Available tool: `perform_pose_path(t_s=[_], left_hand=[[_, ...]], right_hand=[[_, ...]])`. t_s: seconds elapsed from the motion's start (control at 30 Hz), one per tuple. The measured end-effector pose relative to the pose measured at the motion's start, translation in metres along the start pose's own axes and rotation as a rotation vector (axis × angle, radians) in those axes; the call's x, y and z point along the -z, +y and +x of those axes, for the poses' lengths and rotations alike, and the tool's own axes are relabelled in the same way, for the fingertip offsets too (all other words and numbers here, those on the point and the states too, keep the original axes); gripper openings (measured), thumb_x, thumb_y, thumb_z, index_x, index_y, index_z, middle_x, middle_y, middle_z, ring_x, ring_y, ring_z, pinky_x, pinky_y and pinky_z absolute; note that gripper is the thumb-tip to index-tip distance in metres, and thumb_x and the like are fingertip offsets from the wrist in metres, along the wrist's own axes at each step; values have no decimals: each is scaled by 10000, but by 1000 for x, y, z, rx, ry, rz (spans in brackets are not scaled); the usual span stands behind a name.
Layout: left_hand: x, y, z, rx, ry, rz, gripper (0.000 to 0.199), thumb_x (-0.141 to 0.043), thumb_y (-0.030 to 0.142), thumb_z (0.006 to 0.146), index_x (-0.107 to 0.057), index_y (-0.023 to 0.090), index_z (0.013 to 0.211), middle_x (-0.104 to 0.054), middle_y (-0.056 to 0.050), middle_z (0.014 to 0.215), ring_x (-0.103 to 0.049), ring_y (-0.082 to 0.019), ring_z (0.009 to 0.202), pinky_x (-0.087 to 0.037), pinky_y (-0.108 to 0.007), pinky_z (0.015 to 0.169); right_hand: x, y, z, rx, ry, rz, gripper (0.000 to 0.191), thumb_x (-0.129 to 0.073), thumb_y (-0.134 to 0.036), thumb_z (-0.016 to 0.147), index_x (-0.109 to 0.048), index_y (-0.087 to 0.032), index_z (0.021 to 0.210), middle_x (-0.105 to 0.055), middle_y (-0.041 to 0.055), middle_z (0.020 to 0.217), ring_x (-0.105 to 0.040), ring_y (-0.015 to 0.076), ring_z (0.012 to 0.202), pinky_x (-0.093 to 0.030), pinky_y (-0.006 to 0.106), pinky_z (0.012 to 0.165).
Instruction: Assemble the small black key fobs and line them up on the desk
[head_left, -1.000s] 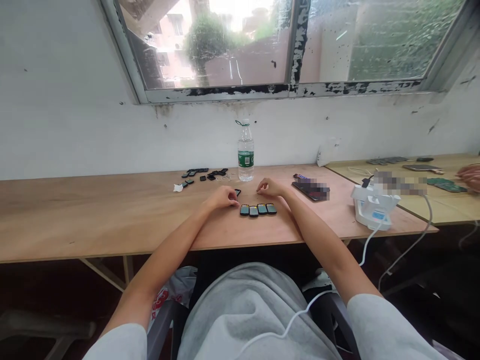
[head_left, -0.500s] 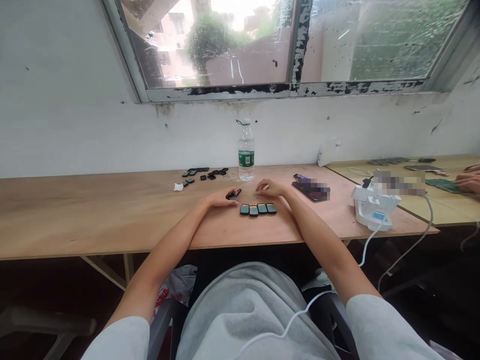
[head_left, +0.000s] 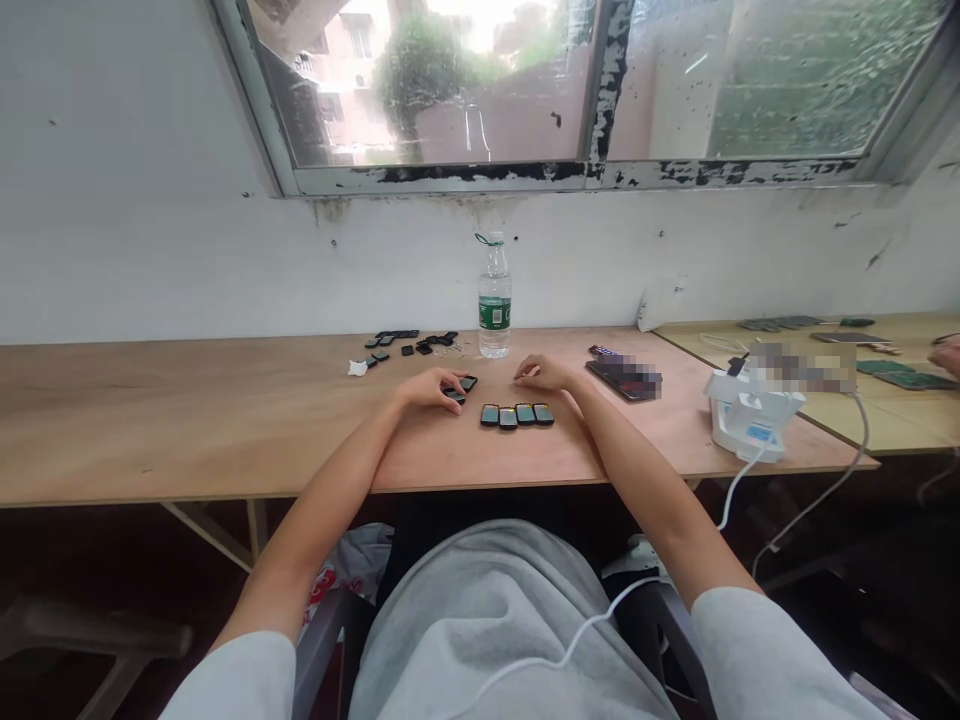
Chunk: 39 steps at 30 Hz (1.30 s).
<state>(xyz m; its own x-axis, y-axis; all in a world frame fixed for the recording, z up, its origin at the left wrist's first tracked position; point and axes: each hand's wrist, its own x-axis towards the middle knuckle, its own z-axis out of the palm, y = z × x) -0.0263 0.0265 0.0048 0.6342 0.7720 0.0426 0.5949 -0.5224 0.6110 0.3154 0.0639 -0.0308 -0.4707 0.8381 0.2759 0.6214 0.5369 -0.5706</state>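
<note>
My left hand is on the wooden table, its thumb and fingers closed around a small black-edged piece with a grey-green face. A second piece like it lies just beyond the fingertips. Across from it, my right hand rests on the tabletop with fingers curled and tips pinched together; anything between them is too small to make out. Nearer to me, several matching rectangular pieces form a row, grey-green faces up, with a yellow strip along the top edge of some.
A water bottle stands by the wall. More dark pieces and a crumpled white scrap lie at back left. To the right are a phone and a white power strip with cables. Another person's hand shows at far right.
My left hand has shifted slightly left and lowered over its piece; a second piece now shows beside the fingers. My right hand has barely moved. The other person's hand has drawn away to the right.
</note>
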Motion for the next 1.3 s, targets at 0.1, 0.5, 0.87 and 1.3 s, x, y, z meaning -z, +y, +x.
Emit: perform_pose_path(t_s=[0.1,0.5,0.87,1.3], left_hand=[[3,0,-2,-2,-19,6,637,-962,608,519,-848,243,1029,-471,-106,1634,-489,-384,1448,-480,-441,1143],[-32,63,10,-278,87,76,394,-783,600,811,-813,211,868,-711,-54,946,-621,-188,826,-476,-302,740],[-24,35,10,-228,-40,-5,310,-880,495,715,-855,208,830,-796,-74,920,-700,-221,834,-520,-318,745],[-15,32,2,-153,2,177,219,-885,387,703,-837,236,853,-784,-24,922,-687,-212,913,-485,-273,822]], right_hand=[[1,-3,-1,12,-7,1,154,-783,-268,874,-808,-148,967,-768,103,1069,-691,197,962,-533,266,852],[5,-40,-1,206,-110,82,172,-647,-188,836,-789,-150,925,-758,58,917,-662,175,839,-513,268,779],[-18,-76,-4,218,-425,116,199,-655,-179,787,-767,-167,950,-754,25,893,-645,155,795,-493,222,694],[-41,-86,0,217,-277,69,242,-768,-351,816,-727,-172,973,-688,8,817,-554,132,704,-419,224,611]])
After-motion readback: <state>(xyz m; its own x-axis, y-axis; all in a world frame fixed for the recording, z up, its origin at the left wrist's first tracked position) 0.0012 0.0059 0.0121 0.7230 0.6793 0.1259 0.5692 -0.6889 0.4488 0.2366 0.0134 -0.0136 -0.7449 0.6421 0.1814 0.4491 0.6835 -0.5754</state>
